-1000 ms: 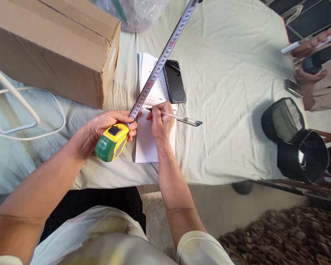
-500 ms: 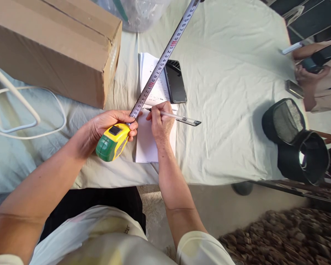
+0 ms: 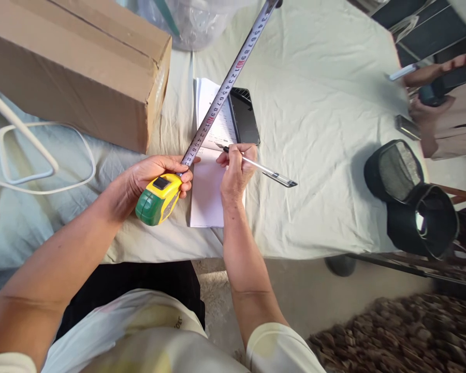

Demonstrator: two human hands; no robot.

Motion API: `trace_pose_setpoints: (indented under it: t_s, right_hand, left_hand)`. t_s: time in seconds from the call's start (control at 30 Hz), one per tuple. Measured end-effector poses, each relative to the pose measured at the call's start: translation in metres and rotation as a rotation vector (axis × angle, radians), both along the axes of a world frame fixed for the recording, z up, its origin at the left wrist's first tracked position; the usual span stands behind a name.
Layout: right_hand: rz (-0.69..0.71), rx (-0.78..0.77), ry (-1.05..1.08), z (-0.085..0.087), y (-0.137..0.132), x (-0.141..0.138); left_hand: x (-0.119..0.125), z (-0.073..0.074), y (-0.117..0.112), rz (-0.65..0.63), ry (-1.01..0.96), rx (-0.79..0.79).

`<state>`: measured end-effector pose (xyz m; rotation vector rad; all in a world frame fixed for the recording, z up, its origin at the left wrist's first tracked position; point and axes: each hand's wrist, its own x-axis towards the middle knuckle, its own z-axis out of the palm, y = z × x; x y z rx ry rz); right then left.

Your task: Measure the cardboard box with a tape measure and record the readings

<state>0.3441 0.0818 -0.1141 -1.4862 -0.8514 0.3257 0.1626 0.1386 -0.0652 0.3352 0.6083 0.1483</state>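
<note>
Tape [image 3: 163, 196] extended, left hand [image 3: 155, 168] closed on it. Right hand [image 3: 238, 168] pinches pen [image 3: 267, 172]; notebook [image 3: 205, 202] beneath (marked toward top, mostly blank below).

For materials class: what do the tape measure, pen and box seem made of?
Tape measure: case probably smooth plastic, rounded, brightly coloured; blade likely metal, silvery, straight.
Pen: apparently glossy plastic, being see-through.
Box: seemingly matt cardboard; brown, folded edges.

The single head view looks forward and steeply down over the wearer's shirt [image 3: 140, 331] and the near edge of the table [image 3: 314, 207]; left hand [image 3: 150, 170] and right hand [image 3: 236, 173] are close; the right edge shows, the left is cropped.
</note>
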Motion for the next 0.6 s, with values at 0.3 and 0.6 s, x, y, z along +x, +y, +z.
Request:
trace_pose_setpoints:
  t_s: [0.3, 0.6]
  right_hand:
    - [0.066, 0.07, -0.061, 0.007, -0.003, -0.002]
    - [0.133, -0.065, -0.106, 0.018, -0.01, -0.005]
  left_hand:
    - [-0.006, -0.003, -0.005, 0.024, -0.05, 0.111]
    - [-0.027, -0.007, -0.019, 0.03, -0.391, 0.226]
